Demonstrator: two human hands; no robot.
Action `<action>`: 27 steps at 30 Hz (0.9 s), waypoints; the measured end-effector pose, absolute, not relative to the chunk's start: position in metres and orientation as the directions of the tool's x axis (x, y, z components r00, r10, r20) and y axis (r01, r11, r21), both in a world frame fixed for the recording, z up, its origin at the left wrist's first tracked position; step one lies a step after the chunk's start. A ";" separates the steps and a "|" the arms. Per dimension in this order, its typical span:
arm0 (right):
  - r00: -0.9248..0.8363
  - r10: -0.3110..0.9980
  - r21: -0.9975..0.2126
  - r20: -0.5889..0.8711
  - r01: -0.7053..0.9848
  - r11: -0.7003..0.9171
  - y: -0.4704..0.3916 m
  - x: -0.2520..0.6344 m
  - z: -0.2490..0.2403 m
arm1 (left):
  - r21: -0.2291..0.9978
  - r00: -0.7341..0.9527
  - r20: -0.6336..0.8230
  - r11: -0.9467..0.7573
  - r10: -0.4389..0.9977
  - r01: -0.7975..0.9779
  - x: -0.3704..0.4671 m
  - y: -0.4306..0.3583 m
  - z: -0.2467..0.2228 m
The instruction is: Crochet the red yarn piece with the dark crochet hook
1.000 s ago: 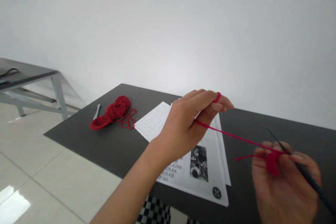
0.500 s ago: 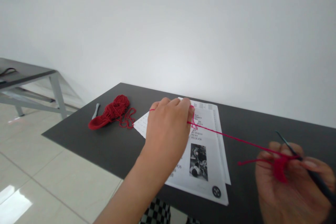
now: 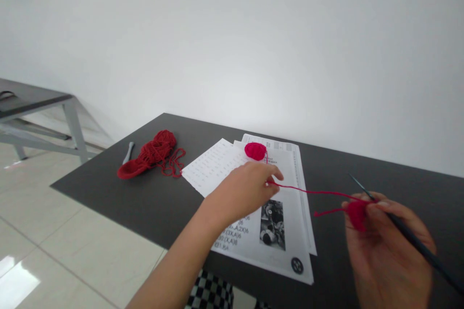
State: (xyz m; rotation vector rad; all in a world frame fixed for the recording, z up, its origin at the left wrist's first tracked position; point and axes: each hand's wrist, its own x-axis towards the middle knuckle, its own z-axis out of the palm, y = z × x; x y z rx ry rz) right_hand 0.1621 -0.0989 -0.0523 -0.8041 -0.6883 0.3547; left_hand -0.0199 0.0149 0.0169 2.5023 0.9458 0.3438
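Pink yarn (image 3: 322, 192) goes in a thin line from the left hand (image 3: 246, 188) to the right hand (image 3: 395, 251). From where I stand, the left hand is low over the papers (image 3: 293, 222). Its fingers are partly open and a bit bent, with the yarn at their tips, but I can't tell if they pinch it. The right hand's fingers are closed on a dark hook (image 3: 409, 237) and a small pink piece (image 3: 357, 215). The hook's thin end pokes up past the fingers, and a short tail of yarn sticks out from the piece.

A round pink ball (image 3: 255, 151) sits on the papers, just past the left hand. Over on the left of the black tabletop (image 3: 108, 198) lies a messy dark red bundle (image 3: 155, 150), with a gray tool (image 3: 128, 153) beside it.
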 end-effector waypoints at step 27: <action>0.608 0.640 -0.696 0.471 -0.190 0.693 -0.112 0.167 -0.055 | 0.819 0.937 0.132 -0.568 0.324 0.081 0.004 0.012 -0.007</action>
